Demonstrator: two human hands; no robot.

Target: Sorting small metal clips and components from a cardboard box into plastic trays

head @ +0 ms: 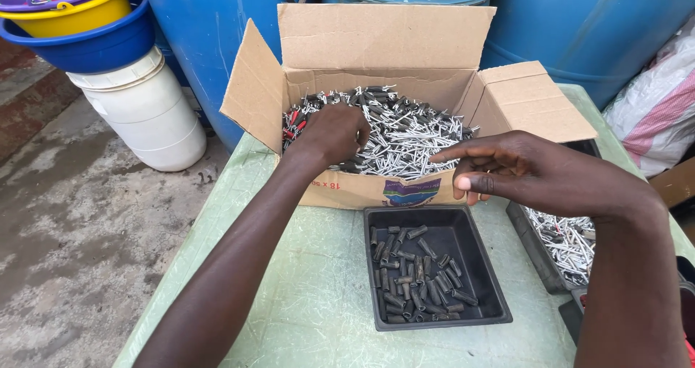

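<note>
An open cardboard box stands on a pale green table, filled with a heap of silver metal pins with black and red caps. My left hand reaches into the box and rests on the heap, fingers curled down among the pins. My right hand hovers over the box's front right corner, index finger stretched left and thumb tucked under; whether it holds anything I cannot tell. In front of the box, a black tray holds several small dark sleeves.
A second dark tray with silver pins lies at the right under my right forearm. Blue barrels stand behind the table. Stacked coloured basins sit on a white bucket. A striped sack lies far right.
</note>
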